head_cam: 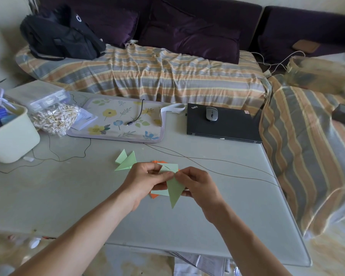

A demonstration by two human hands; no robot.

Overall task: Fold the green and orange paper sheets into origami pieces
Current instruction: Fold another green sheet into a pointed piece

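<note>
Mid-fold on a green piece [174, 191], held up above the table [68, 196] between both hands — not flat on it. Left hand [145, 181] curled, thumb and fingers pinching the upper part near a small flap; right hand [197, 184] likewise curled, pinching the right edge, fingertips of the two nearly meeting at the crease. Likely tucking or sharpening a flap near the top. Next, by the look of it: pressing that crease firm, keeping the long point aligned, without tearing thin paper. Pale green, matte, folded to a long narrow triangle pointing down toward the wearer, lighter flap at top. Beneath the hands, orange paper [154, 195] and a green sheet showing only in slivers — shape unclear. Further left on the table, a finished-looking green fold [126, 161] of overlapping triangles.
</note>
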